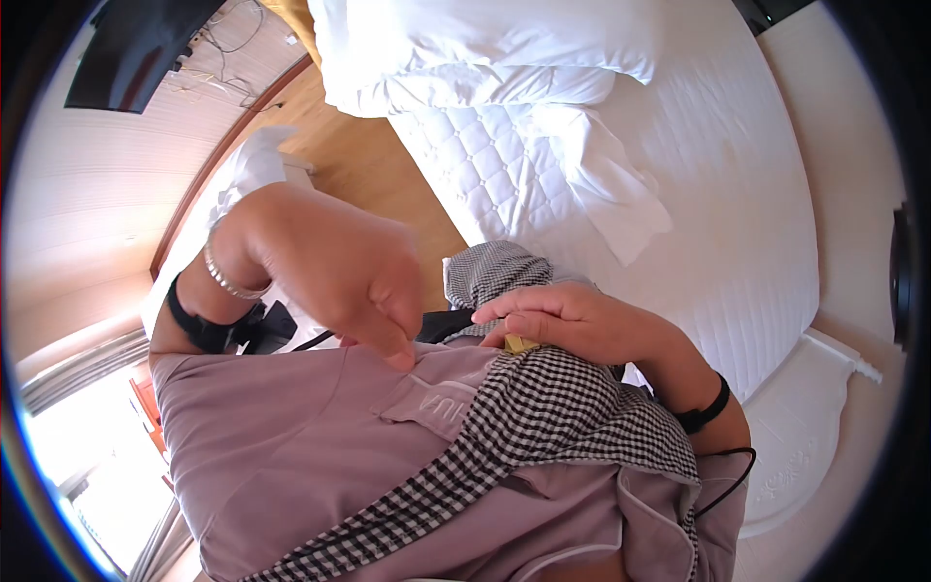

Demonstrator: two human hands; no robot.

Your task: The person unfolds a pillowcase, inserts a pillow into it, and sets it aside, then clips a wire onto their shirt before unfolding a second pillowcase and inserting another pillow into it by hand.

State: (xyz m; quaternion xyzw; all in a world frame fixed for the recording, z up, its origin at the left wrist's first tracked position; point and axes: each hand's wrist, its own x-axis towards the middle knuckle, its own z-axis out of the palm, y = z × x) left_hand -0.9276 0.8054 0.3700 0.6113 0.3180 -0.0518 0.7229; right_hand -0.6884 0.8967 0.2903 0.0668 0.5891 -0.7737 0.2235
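Observation:
A mauve-pink top (281, 436) fills the lower view, worn under a black-and-white gingham apron (562, 407) whose strap runs down to the lower left. My left hand (354, 267), with a beaded bracelet (225, 272) on its wrist, is curled closed just above the edge of the top's chest flap (436, 403). What its fingertips may pinch is hidden, and the hand is slightly blurred. My right hand (572, 320) lies across the apron with its fingers stretched out, over a small yellow patch (521, 344). Black bands circle both wrists.
A bed with a white quilted pad (485, 165) and heaped white bedding (485, 48) stands ahead. Wooden floor (369, 165) shows to its left. A dark screen (141, 48) and loose cables (228, 73) are on the left wall. A white carved panel (800, 446) stands at the right.

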